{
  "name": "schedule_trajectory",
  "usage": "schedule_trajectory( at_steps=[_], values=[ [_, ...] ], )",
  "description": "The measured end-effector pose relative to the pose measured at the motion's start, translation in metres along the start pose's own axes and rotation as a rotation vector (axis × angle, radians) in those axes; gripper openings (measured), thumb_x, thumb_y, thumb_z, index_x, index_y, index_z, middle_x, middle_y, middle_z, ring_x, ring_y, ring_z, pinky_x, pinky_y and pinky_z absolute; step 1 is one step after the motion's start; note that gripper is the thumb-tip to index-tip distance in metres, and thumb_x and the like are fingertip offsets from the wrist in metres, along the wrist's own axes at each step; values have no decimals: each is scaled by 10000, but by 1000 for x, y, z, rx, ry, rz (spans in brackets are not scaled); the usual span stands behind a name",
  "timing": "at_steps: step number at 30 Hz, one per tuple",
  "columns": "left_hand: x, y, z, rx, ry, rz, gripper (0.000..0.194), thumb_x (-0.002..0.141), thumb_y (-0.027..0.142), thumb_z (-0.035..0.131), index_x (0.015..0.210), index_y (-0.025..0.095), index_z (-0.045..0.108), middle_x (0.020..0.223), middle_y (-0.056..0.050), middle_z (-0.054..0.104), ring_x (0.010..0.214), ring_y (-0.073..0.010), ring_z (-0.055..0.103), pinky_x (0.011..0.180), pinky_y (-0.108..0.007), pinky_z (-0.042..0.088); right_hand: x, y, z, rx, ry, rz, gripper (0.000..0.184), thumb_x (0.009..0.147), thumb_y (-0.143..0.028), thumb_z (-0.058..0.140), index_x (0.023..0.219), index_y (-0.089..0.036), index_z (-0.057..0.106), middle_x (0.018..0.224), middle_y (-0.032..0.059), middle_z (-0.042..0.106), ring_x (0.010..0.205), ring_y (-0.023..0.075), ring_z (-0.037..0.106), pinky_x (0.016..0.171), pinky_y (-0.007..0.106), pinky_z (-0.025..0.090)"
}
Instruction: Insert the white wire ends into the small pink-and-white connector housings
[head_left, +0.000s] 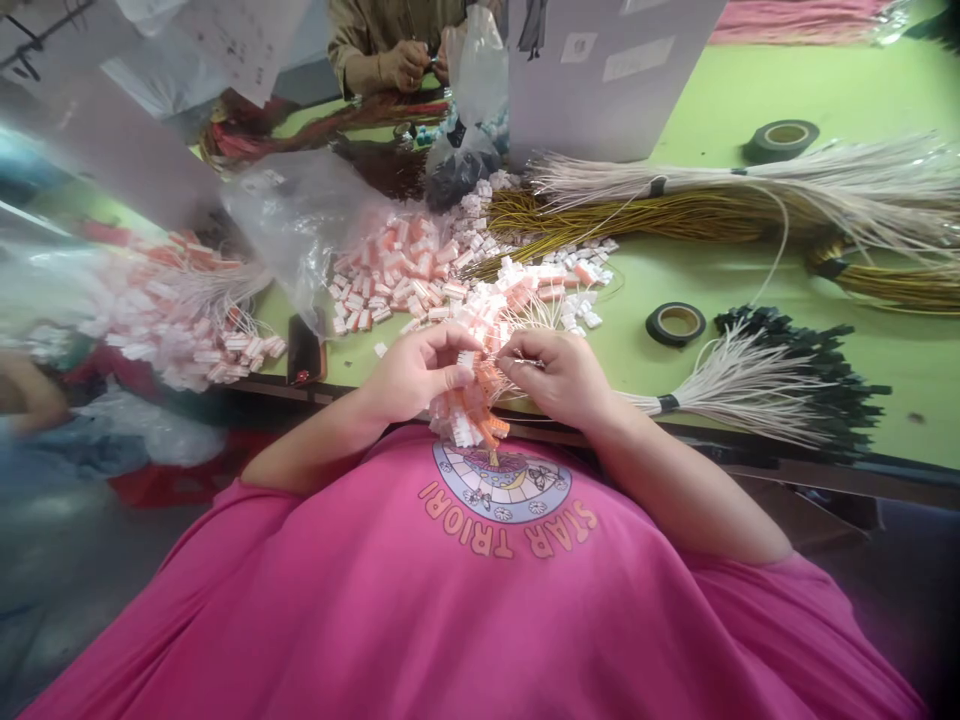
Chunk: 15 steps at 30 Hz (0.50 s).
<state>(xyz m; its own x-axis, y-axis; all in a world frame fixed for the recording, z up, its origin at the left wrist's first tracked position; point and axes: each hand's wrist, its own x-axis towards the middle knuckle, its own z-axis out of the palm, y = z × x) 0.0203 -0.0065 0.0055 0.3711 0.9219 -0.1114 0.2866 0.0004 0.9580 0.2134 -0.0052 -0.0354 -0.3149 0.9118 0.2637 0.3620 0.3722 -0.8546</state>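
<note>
My left hand is closed in a pinch on a small white connector housing at the table's front edge. Facing it, my right hand has thumb and forefinger pressed together on what looks like a thin white wire; its tip is too small to make out. Between and below my hands hangs a cluster of white and orange connectors on wires. Just beyond, more white wires fan out beside a heap of loose white and orange connectors.
Bundled white wires and yellow wires lie at the back right. Black tape rolls and a black-tipped wire bundle are to the right. A phone rests left. Across the table, another person's hands are at work.
</note>
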Motion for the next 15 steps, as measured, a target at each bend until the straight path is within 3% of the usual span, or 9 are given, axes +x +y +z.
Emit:
schedule_trajectory(
  at_steps=[10, 15],
  values=[
    [0, -3, 1, 173, 66, 45, 218, 760, 221, 665, 966, 151, 664, 895, -51, 671, 783, -135, 625, 726, -267, 528, -1, 2, 3, -80, 15, -35, 103, 727, -172, 515, 661, -178, 593, 628, 2, 574, 593, 104, 497, 597, 257, 386],
    [1, -6, 1, 291, 94, 70, 233, 745, 254, 681, 955, 153, 690, 883, -58, 688, 746, -142, 624, 708, -280, 527, -5, 1, 6, -192, 58, -135, 144, 736, -144, 470, 686, -177, 601, 655, 29, 577, 625, 128, 506, 613, 274, 398]
  ],
)
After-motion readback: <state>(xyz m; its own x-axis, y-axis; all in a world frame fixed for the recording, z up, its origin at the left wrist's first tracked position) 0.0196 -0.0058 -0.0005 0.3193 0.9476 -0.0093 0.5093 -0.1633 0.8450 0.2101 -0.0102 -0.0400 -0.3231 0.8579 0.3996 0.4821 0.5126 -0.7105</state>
